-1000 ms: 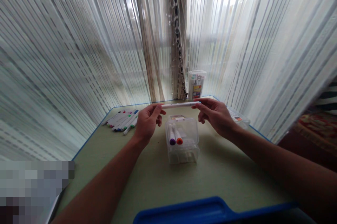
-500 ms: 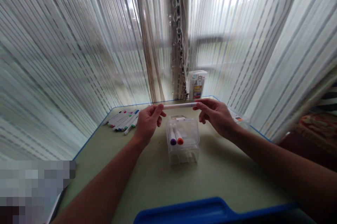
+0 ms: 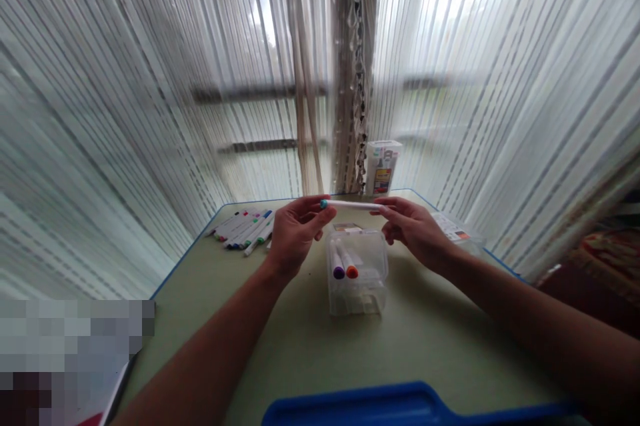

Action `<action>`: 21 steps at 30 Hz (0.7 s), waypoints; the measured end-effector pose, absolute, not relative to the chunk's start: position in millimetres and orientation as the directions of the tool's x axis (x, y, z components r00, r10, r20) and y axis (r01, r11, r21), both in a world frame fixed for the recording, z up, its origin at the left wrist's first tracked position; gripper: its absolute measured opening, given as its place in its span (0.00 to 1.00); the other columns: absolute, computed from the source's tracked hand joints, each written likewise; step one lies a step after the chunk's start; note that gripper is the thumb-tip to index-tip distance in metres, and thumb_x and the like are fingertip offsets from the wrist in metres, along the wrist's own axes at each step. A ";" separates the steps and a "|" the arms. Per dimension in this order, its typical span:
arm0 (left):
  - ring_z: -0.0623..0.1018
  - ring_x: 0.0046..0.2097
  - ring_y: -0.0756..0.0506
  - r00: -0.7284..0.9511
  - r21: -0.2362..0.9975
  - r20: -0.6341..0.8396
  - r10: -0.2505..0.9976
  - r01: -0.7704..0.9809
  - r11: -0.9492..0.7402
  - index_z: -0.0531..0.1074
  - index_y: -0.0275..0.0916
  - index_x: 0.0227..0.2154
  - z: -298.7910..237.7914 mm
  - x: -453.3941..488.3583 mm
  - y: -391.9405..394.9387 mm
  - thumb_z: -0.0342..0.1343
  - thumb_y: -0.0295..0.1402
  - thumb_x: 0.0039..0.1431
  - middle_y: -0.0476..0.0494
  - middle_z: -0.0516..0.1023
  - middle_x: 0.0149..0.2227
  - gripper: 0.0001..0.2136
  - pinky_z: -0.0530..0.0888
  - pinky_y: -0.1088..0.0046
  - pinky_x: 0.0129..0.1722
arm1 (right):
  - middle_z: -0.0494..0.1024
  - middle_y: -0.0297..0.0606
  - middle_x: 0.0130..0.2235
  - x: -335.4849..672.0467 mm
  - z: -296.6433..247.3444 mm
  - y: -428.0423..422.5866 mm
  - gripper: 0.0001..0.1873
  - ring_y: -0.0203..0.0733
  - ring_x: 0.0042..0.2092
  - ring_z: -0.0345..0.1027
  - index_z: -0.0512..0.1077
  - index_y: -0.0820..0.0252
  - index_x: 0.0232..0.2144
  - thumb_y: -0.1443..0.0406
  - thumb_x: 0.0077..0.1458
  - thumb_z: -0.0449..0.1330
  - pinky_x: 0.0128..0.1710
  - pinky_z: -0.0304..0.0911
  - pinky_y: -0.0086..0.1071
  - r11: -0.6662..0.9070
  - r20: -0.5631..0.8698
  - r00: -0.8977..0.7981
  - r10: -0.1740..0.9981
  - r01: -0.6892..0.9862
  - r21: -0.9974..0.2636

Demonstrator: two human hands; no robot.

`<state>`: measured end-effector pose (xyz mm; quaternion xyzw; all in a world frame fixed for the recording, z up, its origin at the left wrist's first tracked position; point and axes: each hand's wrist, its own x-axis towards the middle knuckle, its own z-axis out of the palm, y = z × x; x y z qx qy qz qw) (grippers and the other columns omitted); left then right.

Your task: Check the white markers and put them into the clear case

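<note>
A white marker point(image 3: 350, 205) with a teal end is held level above a clear plastic box point(image 3: 358, 274). My right hand point(image 3: 413, 229) pinches its right end. My left hand point(image 3: 295, 234) has its fingers curled at the teal left end, touching it. Inside the box stand a purple-capped marker point(image 3: 339, 271) and an orange-capped marker point(image 3: 351, 271). Both hands hover over the far middle of a pale green table point(image 3: 300, 339).
Several coloured markers point(image 3: 247, 229) lie in a row at the table's far left. A clear marker case point(image 3: 383, 166) stands upright at the back by the striped curtain. A flat packet point(image 3: 457, 231) lies at the right edge. A blue tray rim point(image 3: 380, 406) lies at the near edge.
The view has shifted up and right. My left hand has slid along the marker, so its teal end now shows. The marker stays level above the box.
</note>
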<state>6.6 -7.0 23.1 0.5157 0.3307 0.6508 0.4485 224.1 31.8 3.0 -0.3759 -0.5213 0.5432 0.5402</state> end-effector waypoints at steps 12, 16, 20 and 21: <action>0.64 0.22 0.57 -0.055 0.900 0.382 0.923 -0.207 -0.385 0.81 0.38 0.39 22.6 2.0 -5.5 0.70 0.35 0.47 0.50 0.74 0.28 0.15 0.59 0.79 0.19 | 0.74 0.30 0.28 222.8 7.4 27.3 0.21 0.30 0.20 0.65 0.73 0.61 0.37 0.59 0.41 0.73 0.17 0.59 0.27 0.219 0.248 -0.088 0.965 -0.256 -0.942; 0.64 0.22 0.57 -0.057 0.899 0.387 0.920 -0.199 -0.391 0.81 0.38 0.40 20.3 0.5 -3.6 0.69 0.36 0.48 0.50 0.72 0.28 0.15 0.59 0.79 0.19 | 0.74 0.29 0.28 222.8 9.0 26.3 0.21 0.30 0.20 0.65 0.73 0.61 0.36 0.60 0.40 0.73 0.17 0.59 0.27 0.239 0.266 -0.072 0.961 -0.262 -0.935; 0.64 0.22 0.57 -0.042 0.902 0.384 0.922 -0.195 -0.385 0.80 0.38 0.40 19.9 0.3 -4.0 0.69 0.36 0.48 0.50 0.73 0.29 0.15 0.60 0.78 0.19 | 0.74 0.29 0.28 222.7 8.8 27.0 0.21 0.31 0.20 0.65 0.72 0.60 0.36 0.60 0.39 0.73 0.16 0.60 0.27 0.222 0.247 -0.077 0.966 -0.239 -0.945; 0.64 0.22 0.57 -0.038 0.904 0.384 0.922 -0.190 -0.384 0.80 0.38 0.40 20.1 0.4 -4.5 0.69 0.36 0.48 0.50 0.73 0.29 0.15 0.60 0.78 0.19 | 0.74 0.30 0.29 222.8 8.2 27.4 0.21 0.31 0.20 0.66 0.72 0.60 0.36 0.60 0.39 0.73 0.16 0.60 0.27 0.219 0.241 -0.080 0.967 -0.219 -0.951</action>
